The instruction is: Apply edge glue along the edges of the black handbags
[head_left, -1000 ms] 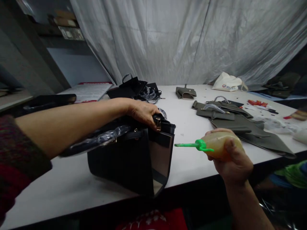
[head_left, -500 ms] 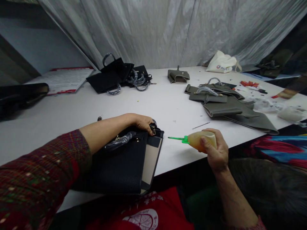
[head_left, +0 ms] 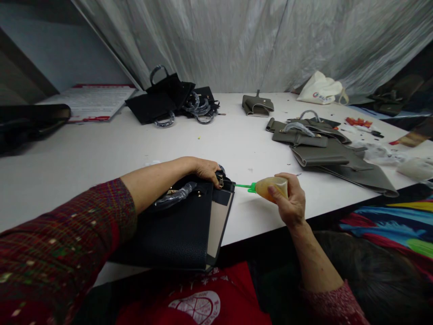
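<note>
A black leather handbag (head_left: 179,230) lies at the table's near edge, its side gaping to show a beige inner panel (head_left: 217,223). Clear plastic wraps its handle (head_left: 177,195). My left hand (head_left: 208,171) reaches over the bag and grips its top corner, closed beside a small metal zipper fitting (head_left: 221,181). In my right hand (head_left: 292,198) is a squeeze bottle (head_left: 272,188) of amber liquid, held on its side. The bottle's thin green nozzle (head_left: 243,185) points left, its tip at the bag's top corner; whether it touches I cannot tell.
Black bag pieces (head_left: 169,97) with wrapped handles lie at the back left, near a printed sheet (head_left: 101,104). Grey bag pieces (head_left: 318,144) are heaped at the right. A white cloth bag (head_left: 320,88) rests at the back. Another person's head (head_left: 368,271) is at the lower right.
My right hand has brought the bottle left, closing the gap between nozzle tip and bag corner. My left hand keeps its grip there. The view has shifted slightly.
</note>
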`<state>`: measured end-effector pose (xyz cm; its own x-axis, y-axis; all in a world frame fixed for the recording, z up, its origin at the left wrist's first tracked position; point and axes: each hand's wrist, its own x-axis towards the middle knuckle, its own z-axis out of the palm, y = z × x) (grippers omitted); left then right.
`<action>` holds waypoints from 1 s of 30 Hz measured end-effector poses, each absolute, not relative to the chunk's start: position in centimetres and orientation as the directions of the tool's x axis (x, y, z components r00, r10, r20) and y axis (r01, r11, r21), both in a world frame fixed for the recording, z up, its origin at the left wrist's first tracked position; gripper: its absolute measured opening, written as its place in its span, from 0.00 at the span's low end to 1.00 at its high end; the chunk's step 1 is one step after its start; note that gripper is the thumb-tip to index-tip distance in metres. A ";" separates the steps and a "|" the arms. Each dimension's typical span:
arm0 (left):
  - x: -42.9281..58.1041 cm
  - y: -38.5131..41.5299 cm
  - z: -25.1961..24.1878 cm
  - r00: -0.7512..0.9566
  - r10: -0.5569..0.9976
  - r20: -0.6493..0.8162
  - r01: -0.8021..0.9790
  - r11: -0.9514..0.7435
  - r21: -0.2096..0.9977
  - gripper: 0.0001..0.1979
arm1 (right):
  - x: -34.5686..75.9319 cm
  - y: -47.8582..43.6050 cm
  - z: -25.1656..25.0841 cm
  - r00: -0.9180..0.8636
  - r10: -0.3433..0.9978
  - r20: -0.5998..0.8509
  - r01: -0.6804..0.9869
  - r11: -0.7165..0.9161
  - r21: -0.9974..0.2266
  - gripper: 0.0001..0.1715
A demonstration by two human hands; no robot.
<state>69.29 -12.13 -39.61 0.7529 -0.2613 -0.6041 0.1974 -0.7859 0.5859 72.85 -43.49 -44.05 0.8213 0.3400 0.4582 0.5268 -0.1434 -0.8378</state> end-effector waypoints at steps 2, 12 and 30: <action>69.2 -12.2 -39.4 0.754 -0.263 -0.602 0.191 -0.788 0.585 0.22 | 73.0 -43.7 -44.2 0.813 0.385 0.436 0.529 -0.176 -0.830 0.21; 69.2 -12.2 -39.4 0.757 -0.264 -0.598 0.191 -0.785 0.590 0.22 | 72.5 -44.2 -42.1 0.761 0.394 0.516 0.620 -0.206 -0.757 0.19; 68.9 -12.1 -39.7 0.762 -0.268 -0.589 0.207 -0.762 0.614 0.18 | 72.5 -43.6 -41.9 0.752 0.508 0.419 0.602 -0.271 -0.752 0.22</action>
<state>68.93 -12.14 -39.67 0.7622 -0.2681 -0.5892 0.2069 -0.7615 0.6142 72.53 -43.61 -41.86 0.7524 0.5079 0.4194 0.6016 -0.2706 -0.7515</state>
